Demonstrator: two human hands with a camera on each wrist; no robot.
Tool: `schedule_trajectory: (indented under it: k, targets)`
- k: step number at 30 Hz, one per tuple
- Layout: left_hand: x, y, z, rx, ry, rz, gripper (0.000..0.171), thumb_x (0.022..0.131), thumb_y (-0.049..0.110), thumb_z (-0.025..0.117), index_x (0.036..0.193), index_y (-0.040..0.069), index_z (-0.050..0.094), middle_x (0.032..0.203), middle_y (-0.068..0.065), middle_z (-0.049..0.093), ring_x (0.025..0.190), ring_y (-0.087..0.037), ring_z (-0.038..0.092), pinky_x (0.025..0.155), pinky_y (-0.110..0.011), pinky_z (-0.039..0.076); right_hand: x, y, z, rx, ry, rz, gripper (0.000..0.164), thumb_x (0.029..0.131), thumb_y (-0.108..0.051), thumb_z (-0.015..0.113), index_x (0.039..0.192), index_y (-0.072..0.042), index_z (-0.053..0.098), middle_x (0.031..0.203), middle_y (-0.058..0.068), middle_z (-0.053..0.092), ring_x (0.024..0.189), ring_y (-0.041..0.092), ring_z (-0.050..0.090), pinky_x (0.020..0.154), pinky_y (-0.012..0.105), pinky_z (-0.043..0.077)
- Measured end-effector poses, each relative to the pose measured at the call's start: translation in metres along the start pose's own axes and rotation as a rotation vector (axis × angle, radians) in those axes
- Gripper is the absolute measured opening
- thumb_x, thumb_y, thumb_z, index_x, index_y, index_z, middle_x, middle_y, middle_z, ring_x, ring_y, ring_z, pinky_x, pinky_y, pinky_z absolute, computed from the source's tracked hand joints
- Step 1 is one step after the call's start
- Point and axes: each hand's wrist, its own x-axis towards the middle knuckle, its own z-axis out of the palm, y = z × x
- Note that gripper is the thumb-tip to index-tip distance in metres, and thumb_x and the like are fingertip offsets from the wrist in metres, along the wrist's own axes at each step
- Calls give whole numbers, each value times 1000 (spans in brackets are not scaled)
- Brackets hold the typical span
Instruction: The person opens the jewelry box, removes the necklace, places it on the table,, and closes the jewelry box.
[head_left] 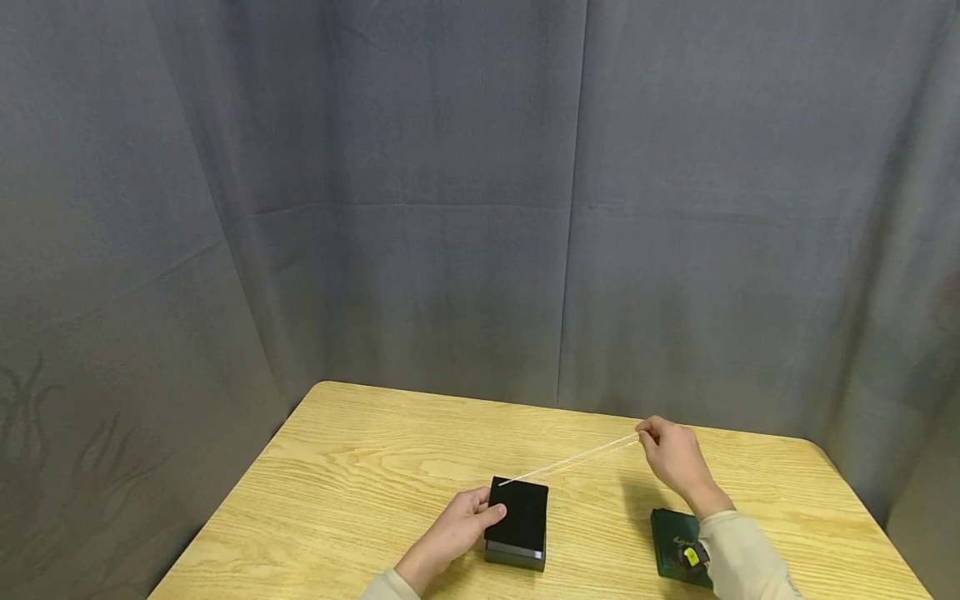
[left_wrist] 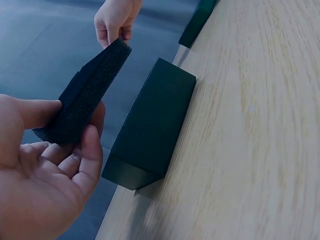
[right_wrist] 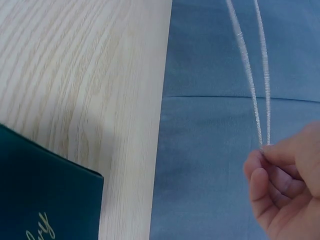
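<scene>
My left hand [head_left: 456, 527] grips a black foam insert [left_wrist: 89, 95], thumb on top and fingers beneath. The insert is raised above an oblong dark green box [left_wrist: 154, 122] standing on the table. Up and to the right, my right hand [head_left: 677, 457] pinches a thin silvery chain [right_wrist: 245, 57] between thumb and fingertips. Two strands of the chain slant from those fingers down to the far end of the insert. How the chain is fixed there is hidden.
A dark green box lid [head_left: 666, 542] with gold script lies on the wooden table [head_left: 360, 467], partly covered by my right sleeve [head_left: 746, 554]. Grey curtains [head_left: 450, 208] hang behind the table's far edge and at both sides.
</scene>
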Motion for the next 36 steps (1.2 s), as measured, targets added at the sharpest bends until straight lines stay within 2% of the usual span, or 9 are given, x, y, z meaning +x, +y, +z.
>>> schedule_trajectory:
  k: [11,18,25,28,32,36]
  targets:
    - [1,-3,-2,56,-27,-6,38,101,14,46,134,-5,47,120,-15,62,116,-27,55,101,-46,36,3,1,-5,4,10,14,12,92,-4,57,96,3,67,77,8,64,56,13,47,54,31,41]
    - [0,-1,-1,61,-29,2,29,100,10,46,124,-4,55,108,-15,67,104,-24,62,97,-40,43,5,0,-6,-3,36,44,12,92,-3,58,95,3,66,76,7,63,60,15,50,56,33,43]
    - [-1,1,0,43,-23,9,26,99,8,48,120,-4,58,104,-15,68,95,-22,66,92,-34,46,6,5,-4,-3,57,53,13,92,-4,56,96,4,66,78,8,64,61,16,52,57,35,44]
    - [-1,1,-1,58,-27,14,24,98,8,49,117,-3,60,98,-14,70,88,-17,66,87,-29,48,6,7,-3,-2,60,60,13,92,-4,56,96,4,66,77,8,64,62,16,53,57,35,45]
    - [-1,1,-1,104,-22,13,17,97,10,52,103,-1,63,77,-4,66,70,-7,56,72,-22,43,6,7,-3,2,62,68,14,92,-4,55,96,4,66,77,8,63,61,16,53,56,34,44]
    - [0,1,-1,135,-18,4,19,96,11,53,83,-3,54,61,5,46,57,-7,39,61,-22,33,6,8,-3,3,53,78,15,93,-5,55,96,4,66,78,8,63,61,16,52,56,34,44]
